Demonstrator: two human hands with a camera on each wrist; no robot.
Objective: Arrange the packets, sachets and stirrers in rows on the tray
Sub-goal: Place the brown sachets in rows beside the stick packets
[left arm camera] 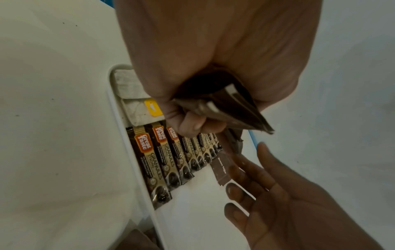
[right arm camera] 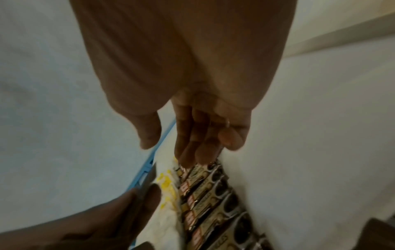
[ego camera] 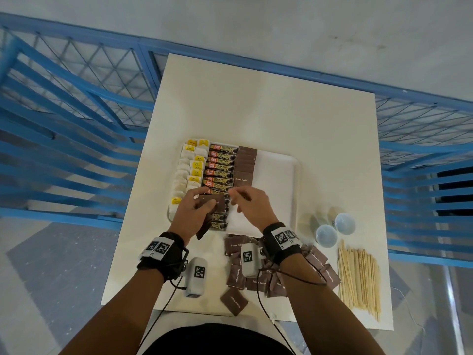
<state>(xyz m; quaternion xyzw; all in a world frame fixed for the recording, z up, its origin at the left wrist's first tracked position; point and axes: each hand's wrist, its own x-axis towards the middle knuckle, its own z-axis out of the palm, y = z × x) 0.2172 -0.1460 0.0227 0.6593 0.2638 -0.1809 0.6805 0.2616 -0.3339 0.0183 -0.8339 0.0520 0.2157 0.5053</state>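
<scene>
Brown sugar sachets [ego camera: 209, 206] fanned loosely in left hand [ego camera: 192, 211], above coffee sticks [ego camera: 220, 167] on tray [ego camera: 294, 175].
Right hand [ego camera: 249, 203] relaxed, empty; risks slipping, scattering finished rows.

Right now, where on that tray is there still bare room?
The tray's right part, beyond the brown sugar sachets, is bare. Its left side is packed with tea bags and coffee sticks.

free: tray [ego camera: 286, 175] right half | blocked: cups [ego camera: 330, 226] beside it
</scene>
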